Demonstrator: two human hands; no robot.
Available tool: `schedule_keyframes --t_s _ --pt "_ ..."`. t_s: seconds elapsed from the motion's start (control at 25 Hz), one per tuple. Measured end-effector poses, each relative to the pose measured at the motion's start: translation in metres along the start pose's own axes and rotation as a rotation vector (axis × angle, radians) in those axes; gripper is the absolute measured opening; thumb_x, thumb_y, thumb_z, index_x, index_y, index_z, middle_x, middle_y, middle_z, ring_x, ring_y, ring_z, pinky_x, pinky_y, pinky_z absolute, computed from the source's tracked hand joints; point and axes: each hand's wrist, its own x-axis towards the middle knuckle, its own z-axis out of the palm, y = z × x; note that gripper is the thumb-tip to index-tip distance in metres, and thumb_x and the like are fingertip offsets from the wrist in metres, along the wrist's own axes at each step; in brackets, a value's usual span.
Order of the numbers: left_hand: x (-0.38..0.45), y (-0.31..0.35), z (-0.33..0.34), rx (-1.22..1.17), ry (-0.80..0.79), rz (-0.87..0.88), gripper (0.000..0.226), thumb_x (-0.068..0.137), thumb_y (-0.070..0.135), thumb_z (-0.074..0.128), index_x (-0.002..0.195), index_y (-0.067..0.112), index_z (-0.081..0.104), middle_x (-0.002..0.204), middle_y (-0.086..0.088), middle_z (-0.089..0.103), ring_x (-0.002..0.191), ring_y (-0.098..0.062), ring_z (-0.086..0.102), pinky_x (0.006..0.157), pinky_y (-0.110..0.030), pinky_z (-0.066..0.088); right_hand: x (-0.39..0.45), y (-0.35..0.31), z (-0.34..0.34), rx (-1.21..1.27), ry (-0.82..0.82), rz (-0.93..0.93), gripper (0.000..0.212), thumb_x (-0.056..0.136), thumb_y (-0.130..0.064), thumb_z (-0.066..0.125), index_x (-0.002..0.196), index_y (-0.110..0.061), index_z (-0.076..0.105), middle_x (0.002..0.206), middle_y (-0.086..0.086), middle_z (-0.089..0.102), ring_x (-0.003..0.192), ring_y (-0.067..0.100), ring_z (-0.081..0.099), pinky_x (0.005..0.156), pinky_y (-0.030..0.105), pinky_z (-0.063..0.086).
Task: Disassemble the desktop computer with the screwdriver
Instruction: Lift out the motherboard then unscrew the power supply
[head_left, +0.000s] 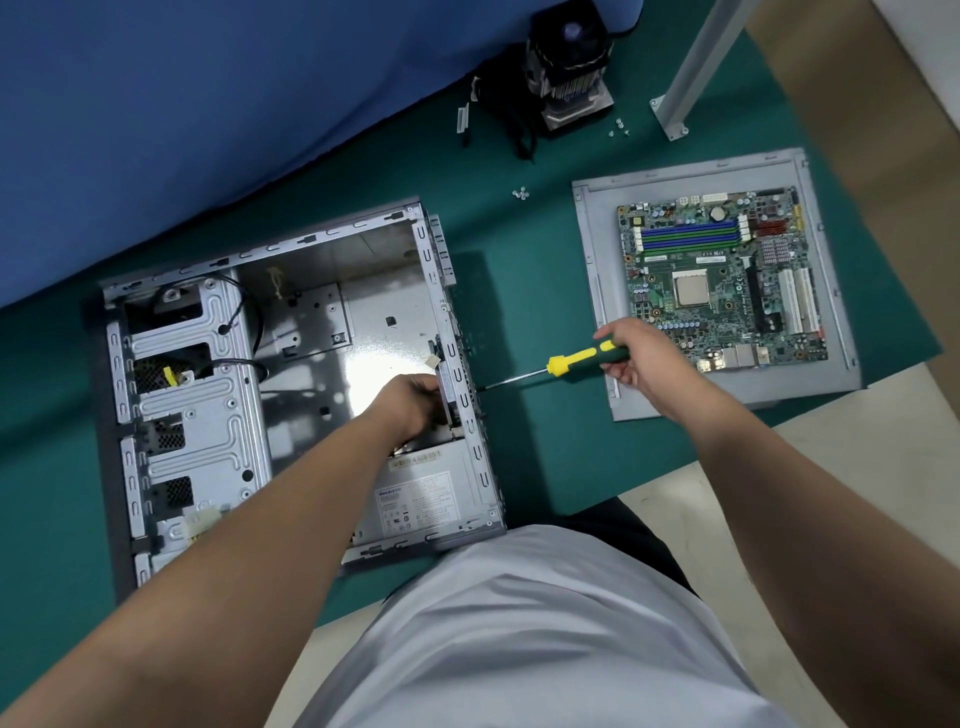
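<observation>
An open grey computer case (311, 291) lies on its side on the green mat, its side panel off. Inside, at the near right, sits the power supply (421, 493). My left hand (408, 402) reaches into the case and grips a part against the rear wall, just above the power supply. My right hand (636, 358) holds the yellow-and-green screwdriver (576, 358) outside the case. Its shaft points left and its tip meets the outer face of the rear wall.
The motherboard (722, 280) rests on the grey side panel (597, 249) to the right. A CPU cooler (569, 67) with black cables stands at the back. Loose screws (520, 193) lie on the green mat (545, 441); more screws (619, 127) lie near a metal post (696, 67).
</observation>
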Motion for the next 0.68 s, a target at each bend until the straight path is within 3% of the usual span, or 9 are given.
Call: schedule_keyframes --t_s 0.08,0.16,0.24,0.32,0.4,0.44,0.52,0.6,0.68 --pt "-0.003 0.005 -0.004 0.178 -0.002 -0.016 0.049 0.096 -0.012 0.052 0.076 0.024 0.079 0.072 0.007 0.070 0.046 0.008 0.060 0.053 -0.008 0.049 -0.003 0.003 -0.003 -0.043 -0.073 -0.005 0.031 0.102 -0.034 0.040 0.107 -0.016 0.064 0.064 0.011 0.069 0.049 0.019 0.056 0.053 0.026 0.041" --pt "-0.006 0.008 -0.005 0.274 0.018 -0.003 0.021 0.097 0.001 0.058 0.109 0.007 0.075 0.092 -0.004 0.068 0.049 0.015 0.057 0.052 -0.004 0.045 -0.004 0.010 -0.007 -0.170 -0.029 -0.127 0.044 0.102 -0.055 0.038 0.089 -0.019 0.060 0.053 -0.001 0.061 0.045 0.016 0.050 0.048 0.023 0.036" --pt "-0.008 0.011 -0.006 0.267 0.022 0.005 0.023 0.098 0.002 0.059 0.117 0.001 0.071 0.100 -0.011 0.068 0.049 0.016 0.057 0.052 -0.004 0.045 -0.005 0.013 -0.009 -0.048 -0.069 -0.192 0.026 0.103 -0.033 0.043 0.089 -0.020 0.060 0.061 0.000 0.057 0.049 0.015 0.046 0.044 0.024 0.033" --pt "-0.013 0.016 -0.004 0.189 0.001 -0.005 0.025 0.100 -0.003 0.053 0.102 0.006 0.076 0.089 -0.006 0.070 0.047 0.012 0.058 0.051 -0.006 0.046 -0.007 0.012 -0.011 0.113 -0.170 -0.182 0.014 0.102 -0.027 0.048 0.100 -0.020 0.060 0.079 0.012 0.064 0.058 0.017 0.056 0.050 0.027 0.041" --pt "-0.019 0.023 -0.001 -0.082 -0.038 -0.048 0.066 0.099 -0.019 0.036 0.061 0.015 0.077 0.061 0.000 0.068 0.039 0.000 0.059 0.046 -0.011 0.046 -0.007 0.012 -0.014 0.015 -0.232 -0.165 0.049 0.096 -0.069 0.045 0.104 -0.024 0.062 0.077 0.015 0.071 0.057 0.019 0.063 0.052 0.028 0.046" --pt "-0.021 0.024 -0.001 -0.215 -0.066 -0.044 0.080 0.095 -0.026 0.028 0.044 0.017 0.072 0.049 0.000 0.064 0.035 -0.004 0.058 0.043 -0.014 0.047 -0.005 0.012 -0.014 -0.133 -0.156 -0.179 0.061 0.092 -0.079 0.038 0.100 -0.025 0.065 0.069 0.011 0.069 0.052 0.016 0.060 0.052 0.026 0.044" --pt "-0.022 0.025 0.001 -0.354 -0.112 -0.031 0.084 0.092 -0.030 0.025 0.036 0.016 0.067 0.043 -0.003 0.062 0.035 -0.008 0.059 0.042 -0.017 0.048 0.000 0.013 -0.013 -0.206 -0.038 -0.245 0.039 0.103 -0.051 0.039 0.093 -0.025 0.066 0.068 0.008 0.064 0.050 0.013 0.054 0.051 0.025 0.039" --pt "-0.024 0.027 -0.001 -0.383 -0.143 -0.028 0.080 0.092 -0.029 0.022 0.041 0.012 0.068 0.044 -0.004 0.062 0.035 -0.009 0.060 0.041 -0.017 0.048 -0.002 0.010 -0.007 -0.020 -0.098 -0.217 0.022 0.101 -0.021 0.042 0.095 -0.021 0.063 0.075 0.011 0.063 0.055 0.016 0.053 0.050 0.026 0.037" --pt "-0.019 0.026 -0.002 -0.411 -0.161 -0.047 0.074 0.093 -0.027 0.022 0.049 0.008 0.071 0.047 -0.005 0.065 0.038 -0.011 0.063 0.043 -0.018 0.051 -0.002 0.008 -0.006 0.036 -0.148 -0.163 0.023 0.102 -0.032 0.045 0.101 -0.015 0.060 0.071 0.013 0.065 0.051 0.019 0.055 0.048 0.026 0.037"
